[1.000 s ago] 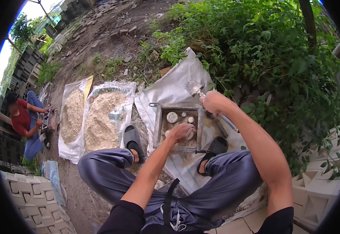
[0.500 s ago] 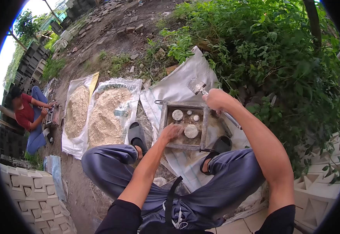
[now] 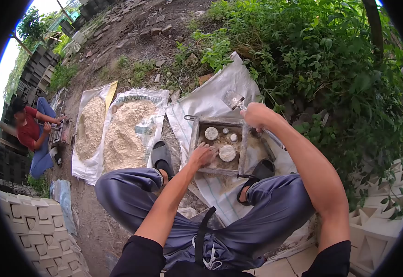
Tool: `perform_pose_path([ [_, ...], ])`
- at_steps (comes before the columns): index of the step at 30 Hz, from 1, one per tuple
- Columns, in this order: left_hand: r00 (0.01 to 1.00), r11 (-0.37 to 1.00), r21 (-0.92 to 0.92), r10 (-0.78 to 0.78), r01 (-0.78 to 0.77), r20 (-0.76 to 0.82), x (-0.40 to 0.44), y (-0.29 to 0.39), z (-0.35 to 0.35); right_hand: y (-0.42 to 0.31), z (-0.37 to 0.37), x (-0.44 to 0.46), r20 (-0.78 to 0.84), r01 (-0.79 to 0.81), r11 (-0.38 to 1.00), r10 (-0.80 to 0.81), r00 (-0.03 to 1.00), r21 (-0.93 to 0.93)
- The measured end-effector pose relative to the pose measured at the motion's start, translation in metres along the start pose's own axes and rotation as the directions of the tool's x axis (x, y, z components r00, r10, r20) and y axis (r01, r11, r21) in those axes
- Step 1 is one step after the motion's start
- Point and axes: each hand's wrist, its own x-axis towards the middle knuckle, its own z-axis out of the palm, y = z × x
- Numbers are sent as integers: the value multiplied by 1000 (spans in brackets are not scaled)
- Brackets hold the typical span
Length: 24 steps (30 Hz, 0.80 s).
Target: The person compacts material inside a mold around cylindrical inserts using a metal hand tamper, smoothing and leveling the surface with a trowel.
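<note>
Powder heaps, two: left of the left hand, fingers loosely spread.
Frame: beneath and right of those fingers.
Pale discs, four: inside, right of same.
Flat-bladed tool: blade just left of the right hand, fingers closed around its handle.

The largest disc is pale grey, the frame brownish grey. The white sheet has thin teal stripes; the powder is beige, the trousers slate blue.
</note>
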Motion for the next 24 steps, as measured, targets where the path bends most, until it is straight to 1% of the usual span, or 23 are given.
perform_pose_path([
  [1,976,989,54,-145,139,159,7,-4,-6,1,-1,0,0,-1,1000,1,1000,0],
  [2,907,956,128,-291,264,305,10,-5,-12,2,-1,0,4,31,999,-31,1000,-28],
  [3,907,956,126,-291,264,305,9,-10,-8,3,-3,-2,9,64,996,-64,998,-59],
  [5,931,912,284,-342,296,128,6,-20,-4,2,-5,-6,11,58,997,-57,998,-59],
  [6,931,912,287,-339,292,133,4,-21,-7,2,-7,-7,13,52,997,-52,999,-54],
  [7,967,918,323,-252,232,23,-1,-21,-9,3,-6,-8,17,53,998,-53,998,-45],
  [8,984,914,365,-155,176,-86,-5,-22,-11,4,-7,-8,12,86,992,-85,996,-96],
  [9,984,914,366,-156,175,-82,-6,-22,-14,4,-7,-7,8,117,981,-117,993,-152],
  [11,975,939,303,-201,164,94,-4,-20,-19,5,-2,1,32,105,979,-101,994,-173],
  [12,976,939,303,-197,161,92,-1,-22,-18,5,-1,4,37,96,978,-90,995,-184],
  [13,967,941,282,-228,189,112,2,-24,-18,5,-1,6,42,87,977,-80,996,-196],
  [14,958,941,261,-255,214,130,7,-27,-18,7,-1,7,30,118,975,-114,993,-189],
  [15,960,943,259,-247,208,128,11,-29,-19,6,0,6,20,115,980,-113,993,-163],
  [17,981,919,344,-184,196,-67,13,-30,-16,7,2,5,-1,111,988,-112,994,-109],
  [18,965,930,256,-251,263,-79,15,-31,-15,8,4,8,27,121,975,-118,993,-185],
  [19,965,931,253,-250,261,-75,20,-18,-28,9,5,11,42,127,967,-120,992,-221],
  [20,951,931,198,-307,306,-25,24,-2,-42,10,7,13,57,133,957,-123,991,-257],
  [21,933,924,146,-360,353,26,28,10,-51,11,9,15,46,121,963,-113,993,-241],
  [22,932,924,146,-360,353,26,30,10,-46,12,11,18,37,115,965,-109,993,-234],
  [23,984,976,133,-165,174,-71,33,9,-40,13,12,20,29,109,968,-106,994,-227],
  [24,985,991,137,37,-14,-168,34,6,-35,14,14,22,30,191,927,-191,981,-324],
])
